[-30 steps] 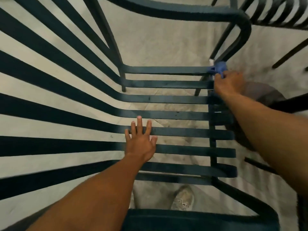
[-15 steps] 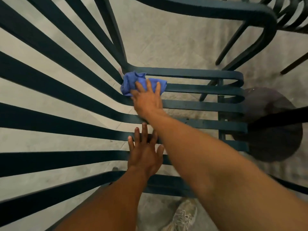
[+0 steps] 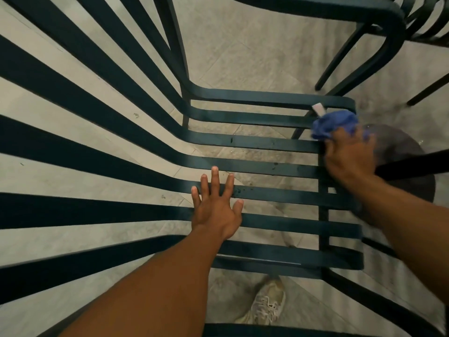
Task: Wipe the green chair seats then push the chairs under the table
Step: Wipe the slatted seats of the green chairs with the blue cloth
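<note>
I look down on a dark green slatted chair seat whose back slats sweep off to the left. My right hand grips a crumpled blue cloth and presses it on the slats at the seat's far right end, by the front edge. A small white tag sticks out of the cloth. My left hand lies flat on the middle slats, fingers spread, holding nothing.
An armrest of the chair arches over the top. A second slatted chair shows at the top right. A dark round table base sits on the floor under my right forearm. My shoe stands on the grey tiled floor below.
My right hand has swept the cloth from the seat's left end, near the backrest, across to its right end. My left hand has stayed flat on the middle slats.
</note>
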